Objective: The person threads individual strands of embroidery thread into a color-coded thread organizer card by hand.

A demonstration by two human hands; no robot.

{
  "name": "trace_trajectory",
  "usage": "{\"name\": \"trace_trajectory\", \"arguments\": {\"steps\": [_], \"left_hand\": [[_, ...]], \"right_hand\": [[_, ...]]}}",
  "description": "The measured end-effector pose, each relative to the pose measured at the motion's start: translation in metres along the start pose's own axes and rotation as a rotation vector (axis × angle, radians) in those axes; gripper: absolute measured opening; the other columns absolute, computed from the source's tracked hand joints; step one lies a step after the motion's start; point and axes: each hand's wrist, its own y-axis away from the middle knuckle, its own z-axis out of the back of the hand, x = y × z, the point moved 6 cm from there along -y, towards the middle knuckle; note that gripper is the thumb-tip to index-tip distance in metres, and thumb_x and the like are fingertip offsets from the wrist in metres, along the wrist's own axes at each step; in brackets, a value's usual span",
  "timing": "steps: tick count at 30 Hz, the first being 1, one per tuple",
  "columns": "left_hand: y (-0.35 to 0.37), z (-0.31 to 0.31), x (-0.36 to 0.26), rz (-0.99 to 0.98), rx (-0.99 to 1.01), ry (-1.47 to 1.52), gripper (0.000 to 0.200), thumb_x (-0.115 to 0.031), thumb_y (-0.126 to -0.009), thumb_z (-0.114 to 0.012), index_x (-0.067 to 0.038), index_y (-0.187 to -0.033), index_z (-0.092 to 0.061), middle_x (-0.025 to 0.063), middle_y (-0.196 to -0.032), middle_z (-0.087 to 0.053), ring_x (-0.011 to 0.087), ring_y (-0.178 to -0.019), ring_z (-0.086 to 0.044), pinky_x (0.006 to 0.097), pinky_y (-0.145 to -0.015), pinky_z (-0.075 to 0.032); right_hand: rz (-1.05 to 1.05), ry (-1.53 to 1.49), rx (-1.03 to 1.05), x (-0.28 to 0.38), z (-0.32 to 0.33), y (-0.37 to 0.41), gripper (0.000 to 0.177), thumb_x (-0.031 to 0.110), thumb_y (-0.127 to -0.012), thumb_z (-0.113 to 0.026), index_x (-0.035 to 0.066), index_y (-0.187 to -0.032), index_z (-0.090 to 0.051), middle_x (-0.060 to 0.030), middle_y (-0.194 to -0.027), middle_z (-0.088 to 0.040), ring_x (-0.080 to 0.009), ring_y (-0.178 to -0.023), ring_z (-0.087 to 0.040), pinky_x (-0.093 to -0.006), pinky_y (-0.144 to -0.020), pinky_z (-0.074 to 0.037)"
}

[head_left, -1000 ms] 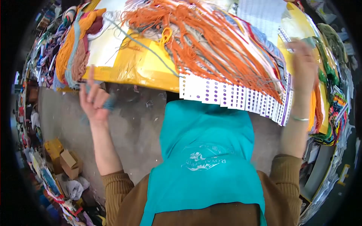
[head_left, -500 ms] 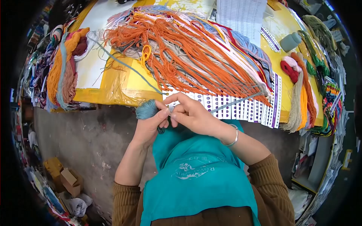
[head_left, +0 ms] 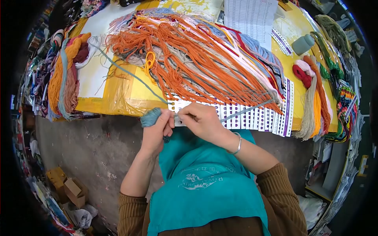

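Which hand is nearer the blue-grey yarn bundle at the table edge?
Left. The left hand holds the blue-grey yarn bundle; the right hand sits just right of it, pinching a strand, not touching the bundle.

Both hands (head_left: 185, 124) pinch grey-blue yarn (head_left: 151, 117) at punched cards (head_left: 236, 114).

A yellow-covered table (head_left: 118, 94) stands over a stained grey concrete floor (head_left: 90, 145) with cardboard boxes (head_left: 67, 187).

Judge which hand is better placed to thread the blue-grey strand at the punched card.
Right, probably: the right hand pinches the blue-grey strand right at the edge of the punched card strip, while the left hand is full, gripping the blue-grey yarn bundle beside it.
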Motion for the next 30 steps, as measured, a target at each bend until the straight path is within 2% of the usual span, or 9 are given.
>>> {"name": "trace_trajectory", "arguments": {"steps": [4,5,10,13,16,17,20,23,30], "left_hand": [[-0.002,0.01,-0.008,0.01,-0.105,-0.098,0.028,-0.021,-0.1,-0.051,0.002,-0.109,-0.063,0.0119,-0.095,-0.069,0.0043,-0.049,-0.038,0.0211,-0.047,-0.037],[-0.002,0.01,-0.011,0.033,-0.132,-0.108,0.029,-0.021,-0.1,-0.05,0.003,-0.112,-0.062,0.0133,-0.099,-0.069,0.0043,-0.048,-0.038,0.0212,-0.047,-0.037],[0.0,0.01,-0.012,0.13,-0.098,-0.272,0.036,-0.022,-0.099,-0.05,0.003,-0.124,-0.058,0.0124,-0.116,-0.068,0.0051,-0.05,-0.04,0.0215,-0.048,-0.04],[-0.007,0.009,-0.017,0.114,-0.071,-0.319,0.035,-0.02,-0.098,-0.051,0.003,-0.123,-0.058,0.0096,-0.109,-0.069,0.0047,-0.051,-0.042,0.0213,-0.049,-0.039],[-0.012,0.005,-0.012,0.149,-0.031,-0.318,0.033,-0.017,-0.097,-0.052,0.002,-0.123,-0.059,0.0047,-0.096,-0.068,0.0045,-0.051,-0.043,0.0211,-0.049,-0.039],[-0.015,0.002,-0.011,0.153,0.018,-0.34,0.029,-0.012,-0.096,-0.053,0.001,-0.121,-0.06,0.0011,-0.085,-0.063,0.0041,-0.052,-0.043,0.0211,-0.049,-0.038],[-0.018,-0.001,-0.006,0.113,-0.02,-0.355,0.025,-0.009,-0.095,-0.054,0.001,-0.116,-0.061,0.0002,-0.082,-0.059,0.0037,-0.052,-0.043,0.021,-0.048,-0.038],[-0.024,-0.002,-0.007,0.089,-0.021,-0.37,0.022,-0.009,-0.095,-0.054,0.001,-0.114,-0.06,0.0017,-0.08,-0.059,0.0039,-0.049,-0.043,0.0213,-0.044,-0.036],[-0.036,-0.01,-0.015,0.113,0.026,-0.456,0.018,-0.008,-0.094,-0.053,0.001,-0.108,-0.06,0.0018,-0.068,-0.057,0.0053,-0.045,-0.044,0.0222,-0.042,-0.036]], "right_hand": [[-0.263,-0.095,-0.006,-0.025,0.008,-0.006,0.007,0.006,-0.088,-0.064,0.001,-0.091,-0.066,-0.004,-0.077,-0.064,-0.0072,-0.067,-0.056,-0.0249,-0.059,-0.045],[-0.239,-0.058,-0.078,-0.028,0.011,-0.008,0.008,0.009,-0.085,-0.063,0.001,-0.086,-0.065,-0.0104,-0.076,-0.066,-0.0181,-0.066,-0.063,-0.0318,-0.061,-0.048],[-0.325,0.007,-0.026,-0.041,0.006,-0.009,0.012,0.012,-0.084,-0.063,0.0,-0.086,-0.065,-0.0128,-0.076,-0.067,-0.0204,-0.069,-0.064,-0.0327,-0.065,-0.05],[-0.335,0.031,-0.027,-0.04,0.006,-0.011,0.012,0.011,-0.083,-0.064,0.0,-0.087,-0.066,-0.0132,-0.077,-0.068,-0.0217,-0.068,-0.065,-0.0328,-0.065,-0.051],[-0.316,0.059,0.004,-0.042,0.002,-0.011,0.01,0.007,-0.085,-0.065,-0.002,-0.09,-0.066,-0.0055,-0.078,-0.066,-0.0083,-0.07,-0.06,-0.0245,-0.064,-0.048],[-0.317,0.061,0.013,-0.041,0.002,-0.011,0.01,0.007,-0.086,-0.066,-0.002,-0.09,-0.066,-0.0049,-0.077,-0.066,-0.0078,-0.07,-0.059,-0.024,-0.064,-0.048],[-0.308,0.045,-0.004,-0.042,0.0,-0.011,0.01,0.007,-0.086,-0.066,-0.002,-0.09,-0.066,-0.0044,-0.076,-0.066,-0.0069,-0.069,-0.058,-0.0237,-0.062,-0.047],[-0.355,-0.051,-0.083,-0.046,0.001,-0.011,0.012,0.01,-0.083,-0.066,0.0,-0.09,-0.066,-0.0115,-0.073,-0.066,-0.0176,-0.063,-0.062,-0.031,-0.06,-0.048],[-0.338,0.036,-0.051,-0.046,-0.005,-0.015,0.011,0.01,-0.085,-0.066,0.0,-0.09,-0.066,-0.0089,-0.072,-0.065,-0.0136,-0.063,-0.06,-0.0294,-0.059,-0.047]]}}
